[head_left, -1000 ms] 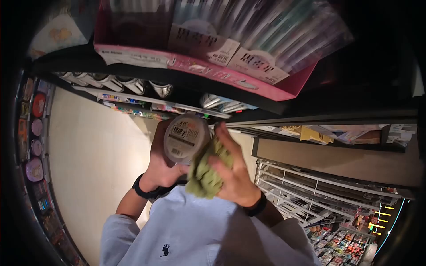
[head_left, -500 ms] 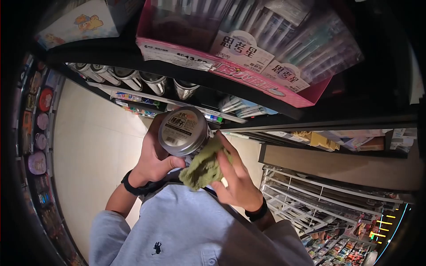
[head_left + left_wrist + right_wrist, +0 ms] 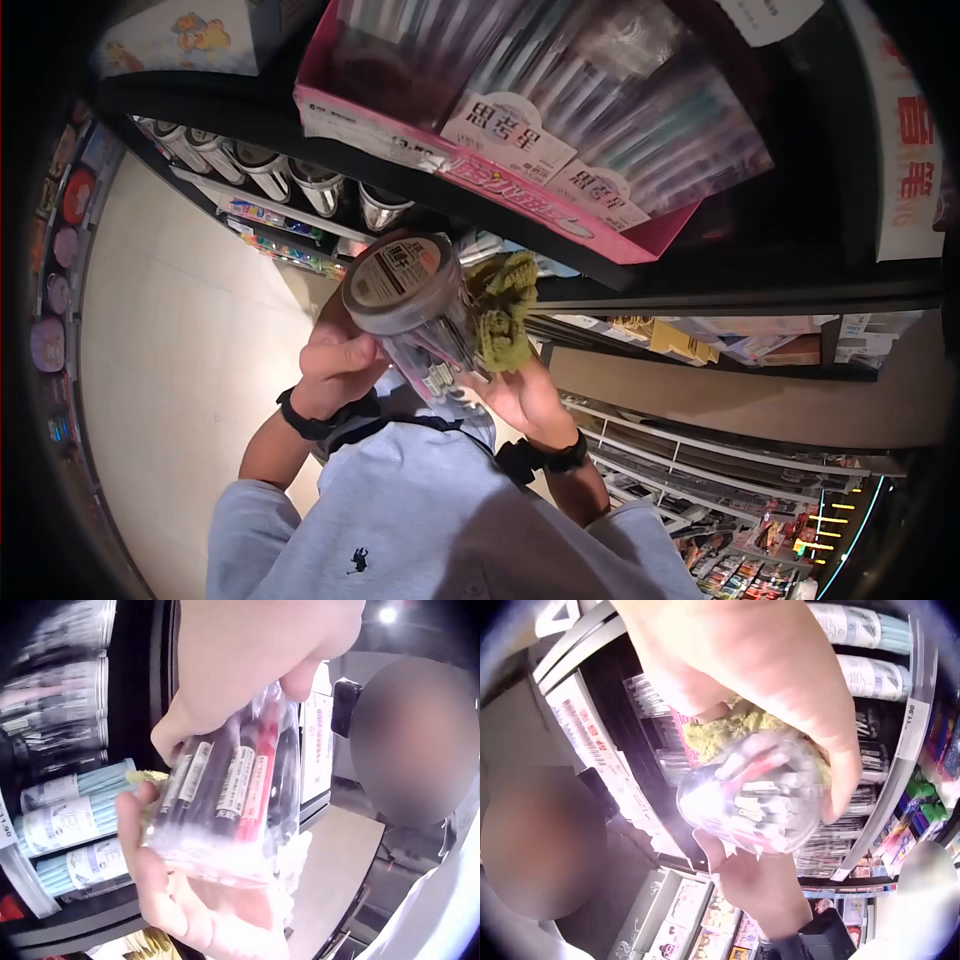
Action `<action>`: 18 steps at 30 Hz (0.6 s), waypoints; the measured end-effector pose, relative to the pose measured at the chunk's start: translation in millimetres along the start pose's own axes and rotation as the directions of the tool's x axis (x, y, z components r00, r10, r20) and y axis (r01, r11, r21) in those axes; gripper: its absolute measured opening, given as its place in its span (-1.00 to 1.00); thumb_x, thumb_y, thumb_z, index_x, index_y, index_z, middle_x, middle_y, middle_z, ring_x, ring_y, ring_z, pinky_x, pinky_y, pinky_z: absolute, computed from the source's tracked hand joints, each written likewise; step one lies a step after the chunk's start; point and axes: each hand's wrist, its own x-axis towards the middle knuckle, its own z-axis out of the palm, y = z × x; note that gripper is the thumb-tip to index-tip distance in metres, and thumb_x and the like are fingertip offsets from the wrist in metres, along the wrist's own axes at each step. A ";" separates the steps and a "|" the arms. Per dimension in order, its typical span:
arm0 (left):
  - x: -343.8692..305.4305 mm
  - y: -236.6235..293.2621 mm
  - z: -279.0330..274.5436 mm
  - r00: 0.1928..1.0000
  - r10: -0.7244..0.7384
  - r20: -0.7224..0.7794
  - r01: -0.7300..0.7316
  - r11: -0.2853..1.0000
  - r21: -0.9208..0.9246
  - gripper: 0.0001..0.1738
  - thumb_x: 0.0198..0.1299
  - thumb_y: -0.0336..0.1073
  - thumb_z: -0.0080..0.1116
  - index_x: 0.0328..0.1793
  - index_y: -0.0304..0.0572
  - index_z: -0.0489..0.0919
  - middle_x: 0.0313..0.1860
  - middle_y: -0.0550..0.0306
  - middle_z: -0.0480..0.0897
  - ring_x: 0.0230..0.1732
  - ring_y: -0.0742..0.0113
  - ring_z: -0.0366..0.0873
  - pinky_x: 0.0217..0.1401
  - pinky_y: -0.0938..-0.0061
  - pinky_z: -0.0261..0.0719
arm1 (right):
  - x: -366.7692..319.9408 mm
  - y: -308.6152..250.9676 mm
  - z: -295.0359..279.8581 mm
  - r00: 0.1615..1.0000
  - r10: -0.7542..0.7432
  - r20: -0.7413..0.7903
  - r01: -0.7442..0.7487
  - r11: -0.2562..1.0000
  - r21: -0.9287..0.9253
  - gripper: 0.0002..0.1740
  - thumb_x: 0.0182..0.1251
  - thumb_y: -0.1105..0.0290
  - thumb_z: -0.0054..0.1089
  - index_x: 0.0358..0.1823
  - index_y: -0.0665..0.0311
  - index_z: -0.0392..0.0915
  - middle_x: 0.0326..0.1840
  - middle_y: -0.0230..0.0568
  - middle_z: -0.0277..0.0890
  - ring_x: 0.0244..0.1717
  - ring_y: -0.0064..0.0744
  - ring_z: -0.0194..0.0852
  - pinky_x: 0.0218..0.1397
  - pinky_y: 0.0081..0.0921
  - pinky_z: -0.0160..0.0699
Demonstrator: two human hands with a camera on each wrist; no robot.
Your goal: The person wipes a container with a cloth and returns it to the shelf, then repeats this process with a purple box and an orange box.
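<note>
A clear jar with a grey printed lid is held tilted in front of the shirt; black and red pens show through its wall. My left hand grips it around the lid end, thumb bent at the side. My right hand is on the jar's other side with a crumpled green cloth between hand and jar. In the right wrist view the cloth lies against the jar, under the curled fingers of my right hand.
A pink box of packaged pens stands on the black shelf above the hands. Silver-lidded jars line the shelf below at the left. Blue stick packs lie beside the hands in the left wrist view. A white rack stands at the right.
The jar has tipped so its clear side shows. My right hand has moved lower along it, and the green cloth has shifted up and around its right side.
</note>
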 end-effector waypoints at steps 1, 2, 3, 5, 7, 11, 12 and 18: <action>5.2 -1.0 2.4 1.000 -0.002 -0.009 0.001 0.998 -0.063 0.11 0.02 -0.02 0.46 0.58 -0.39 0.10 0.46 -0.30 0.33 0.46 -0.16 0.33 0.47 0.03 0.33 | -1.6 -1.3 1.6 0.999 0.008 -0.051 -0.007 1.000 0.026 -0.45 0.52 0.14 0.06 0.41 0.22 0.27 0.39 -0.17 0.35 0.37 -0.13 0.37 0.23 -0.06 0.61; 8.5 -5.4 2.3 1.000 -0.005 0.001 0.005 0.999 -0.051 0.12 0.04 0.07 0.41 0.60 -0.31 0.08 0.49 -0.33 0.29 0.47 -0.23 0.30 0.50 -0.04 0.30 | -3.1 -2.3 -5.1 0.997 0.051 -0.064 -0.047 0.997 0.060 -0.47 0.52 0.18 0.06 0.42 0.20 0.26 0.44 -0.20 0.30 0.39 -0.09 0.35 0.26 -0.05 0.62; 11.0 -11.3 -3.9 1.000 -0.001 0.007 0.001 0.999 -0.045 0.12 0.04 0.07 0.41 0.60 -0.31 0.08 0.49 -0.33 0.29 0.47 -0.23 0.30 0.50 -0.04 0.30 | -2.8 -0.8 -9.0 0.997 0.044 -0.057 -0.041 0.997 0.059 -0.47 0.52 0.18 0.06 0.42 0.20 0.26 0.44 -0.20 0.30 0.39 -0.09 0.35 0.26 -0.05 0.62; 13.8 -23.8 -17.4 0.993 0.065 0.101 -0.058 0.996 -0.075 0.13 0.03 0.01 0.44 0.61 -0.32 0.07 0.52 -0.30 0.26 0.49 -0.24 0.27 0.51 -0.02 0.28 | -1.8 0.8 -11.9 0.993 -0.061 -0.105 0.059 0.998 -0.023 -0.46 0.52 0.27 0.08 0.45 0.20 0.24 0.41 -0.18 0.33 0.36 -0.13 0.38 0.28 -0.14 0.59; 12.8 -18.8 -9.4 0.984 0.094 0.150 -0.104 0.993 0.056 0.12 0.02 -0.09 0.49 0.61 -0.31 0.06 0.52 -0.23 0.28 0.50 -0.16 0.27 0.52 0.04 0.28 | 6.5 7.5 4.6 0.912 -0.385 -0.141 0.340 0.903 -0.262 -0.42 0.48 0.39 0.14 0.47 0.19 0.18 0.36 -0.25 0.37 0.30 -0.30 0.43 0.28 -0.35 0.53; 3.6 5.8 -10.5 0.998 0.028 0.054 -0.047 0.917 0.396 -0.10 0.01 -0.34 0.51 0.46 -0.38 0.27 0.33 -0.06 0.47 0.36 0.16 0.40 0.42 0.27 0.36 | 5.2 6.3 -1.7 0.728 -0.685 -0.039 0.309 0.379 -0.872 -0.35 0.14 0.55 0.42 0.25 0.41 0.30 0.05 -0.05 0.54 0.02 -0.28 0.60 0.12 -0.46 0.54; 3.2 13.2 -12.1 0.998 -0.026 0.049 0.008 0.942 0.334 -0.11 0.01 -0.32 0.52 0.45 -0.39 0.28 0.30 -0.07 0.48 0.35 0.18 0.40 0.39 0.29 0.39 | 9.6 6.2 -3.6 0.659 -0.752 0.000 0.265 0.232 -0.936 -0.36 0.14 0.61 0.37 0.25 0.40 0.29 0.04 -0.10 0.52 0.03 -0.34 0.57 0.15 -0.48 0.51; -5.4 30.4 -30.2 0.991 -0.035 0.132 -0.029 0.890 0.456 -0.06 0.04 -0.33 0.51 0.46 -0.41 0.17 0.25 -0.05 0.49 0.19 0.24 0.52 0.29 0.36 0.49 | 5.7 32.2 53.3 0.759 -0.608 0.233 0.358 0.092 -0.929 -0.23 0.06 0.51 0.41 0.34 0.44 0.30 0.22 0.22 0.38 0.31 0.16 0.34 0.35 -0.20 0.33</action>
